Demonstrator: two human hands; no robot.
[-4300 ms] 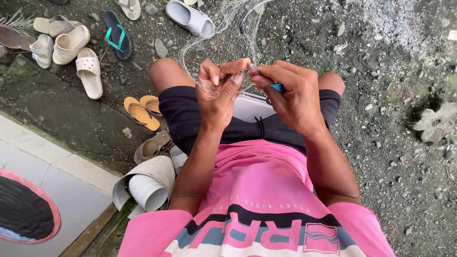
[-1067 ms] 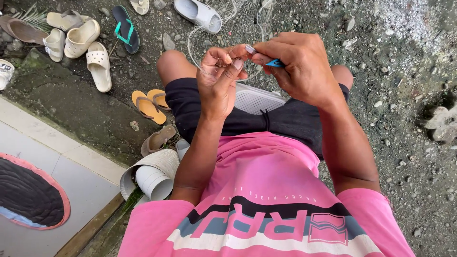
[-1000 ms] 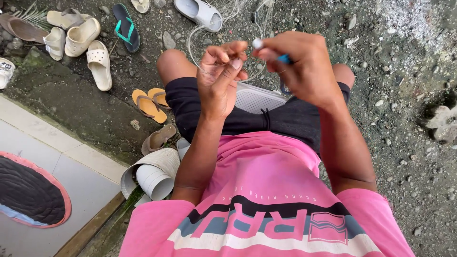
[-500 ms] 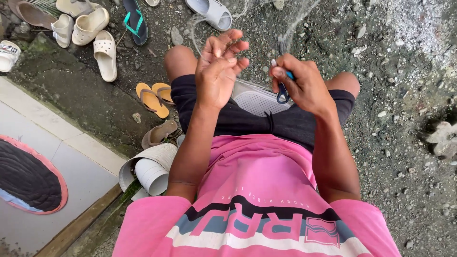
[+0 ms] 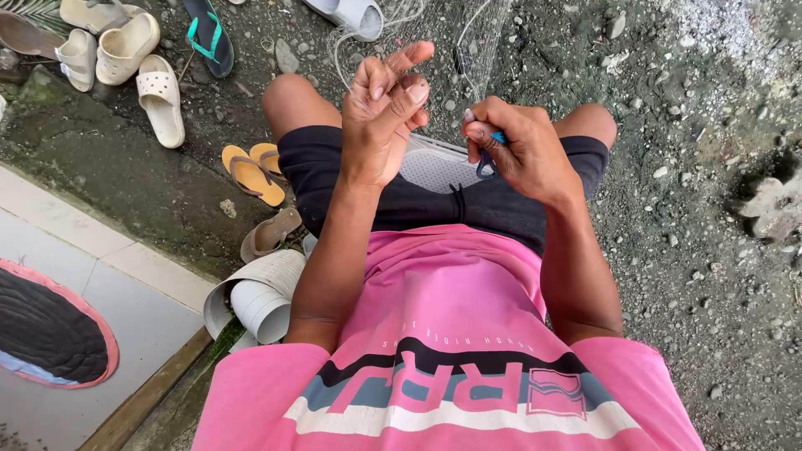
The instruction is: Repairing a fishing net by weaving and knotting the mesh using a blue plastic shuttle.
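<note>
I am seated in a pink shirt and dark shorts, looking down at my lap. My left hand (image 5: 383, 113) is raised in front of me, fingers loosely curled, with thin pale line of a fishing net (image 5: 480, 38) running across the fingers. My right hand (image 5: 520, 150) is closed around a small blue tool (image 5: 493, 142) with a dark loop hanging under it, just right of the left hand and a little lower. The fine net mesh stretches away from both hands over the gravel. A white slotted seat (image 5: 439, 167) shows between my thighs.
Several sandals and flip-flops lie on the ground at upper left, among them cream clogs (image 5: 125, 50), a teal-strapped flip-flop (image 5: 209, 33) and a yellow pair (image 5: 251, 171). Cut white pipe pieces (image 5: 255, 296) rest by my left hip. A tiled step with a dark oval mat (image 5: 50, 321) is at left. Gravel lies to the right.
My right hand has pulled away from the left, down and to the right, with the blue tool. The left hand's fingers have lifted and spread slightly. The view has shifted a little.
</note>
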